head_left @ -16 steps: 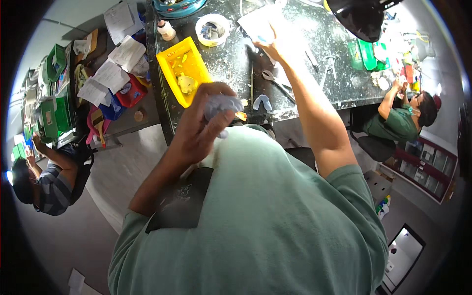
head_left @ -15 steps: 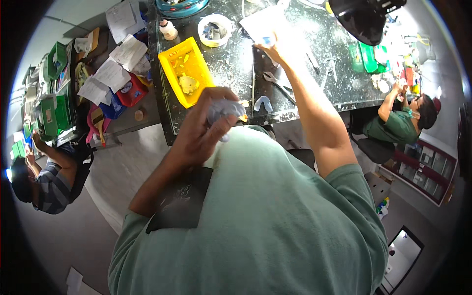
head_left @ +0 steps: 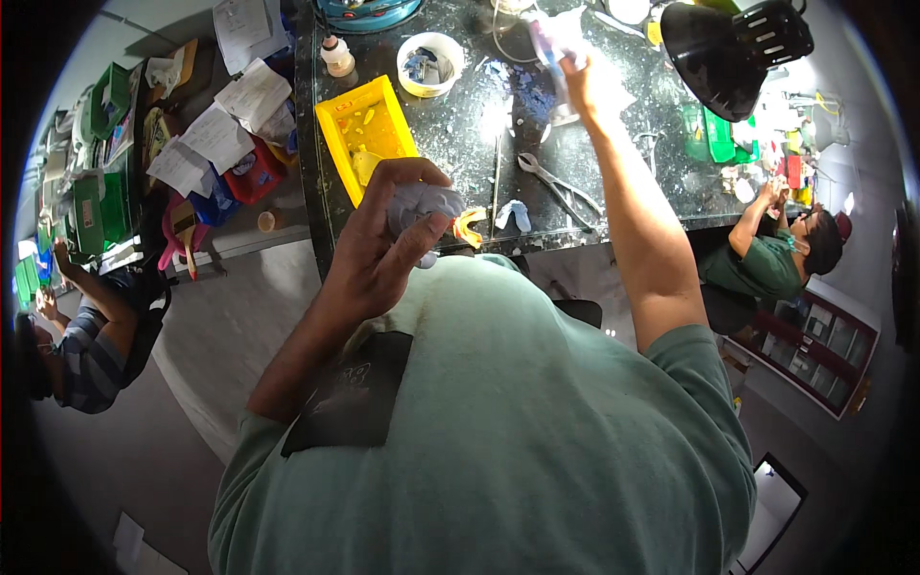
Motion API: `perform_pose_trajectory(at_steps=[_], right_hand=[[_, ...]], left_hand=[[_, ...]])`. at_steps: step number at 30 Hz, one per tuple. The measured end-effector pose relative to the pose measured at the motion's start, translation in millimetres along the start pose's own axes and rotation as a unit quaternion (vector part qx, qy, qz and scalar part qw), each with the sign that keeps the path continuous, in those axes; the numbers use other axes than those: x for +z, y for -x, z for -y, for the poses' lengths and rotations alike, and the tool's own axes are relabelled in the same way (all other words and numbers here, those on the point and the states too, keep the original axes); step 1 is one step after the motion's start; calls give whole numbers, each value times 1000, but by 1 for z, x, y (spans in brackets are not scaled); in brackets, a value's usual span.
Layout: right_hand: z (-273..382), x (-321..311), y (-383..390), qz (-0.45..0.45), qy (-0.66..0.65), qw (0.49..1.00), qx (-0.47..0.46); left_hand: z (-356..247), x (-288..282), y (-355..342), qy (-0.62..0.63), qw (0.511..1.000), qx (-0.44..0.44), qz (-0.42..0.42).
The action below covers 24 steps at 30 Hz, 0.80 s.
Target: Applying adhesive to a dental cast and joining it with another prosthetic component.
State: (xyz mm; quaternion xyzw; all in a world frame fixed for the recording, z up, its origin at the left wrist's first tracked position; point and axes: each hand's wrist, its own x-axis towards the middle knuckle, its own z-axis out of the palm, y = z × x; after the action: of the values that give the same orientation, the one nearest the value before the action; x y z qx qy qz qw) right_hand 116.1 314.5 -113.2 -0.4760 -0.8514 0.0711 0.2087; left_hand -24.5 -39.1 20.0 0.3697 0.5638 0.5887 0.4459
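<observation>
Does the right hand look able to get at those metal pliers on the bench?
Probably yes: the pliers lie uncovered on the black bench, nothing visibly blocking them. The right hand is beyond them, though, so would have to draw back, and seems occupied with a pale, blurred item.

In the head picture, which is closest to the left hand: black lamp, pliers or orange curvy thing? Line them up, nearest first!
1. Orange curvy thing: just right of the left hand.
2. Pliers: farther right, a bit higher in the picture.
3. Black lamp: farthest, up at the top right.
</observation>
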Motion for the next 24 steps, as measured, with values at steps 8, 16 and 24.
perform_pose_trajectory(at_steps=[8, 16, 24], right_hand=[[-65, -4, -31, 46, -577, 797, 172], [-76, -30, -2, 40, -785, 529, 320], [-43, -61, 81, -109, -548, 711, 427]], left_hand=[[-5, -5, -8, -31, 999, 31, -1], [-9, -3, -9, -26, 999, 39, -2], [-11, 15, -4, -49, 996, 59, -34]])
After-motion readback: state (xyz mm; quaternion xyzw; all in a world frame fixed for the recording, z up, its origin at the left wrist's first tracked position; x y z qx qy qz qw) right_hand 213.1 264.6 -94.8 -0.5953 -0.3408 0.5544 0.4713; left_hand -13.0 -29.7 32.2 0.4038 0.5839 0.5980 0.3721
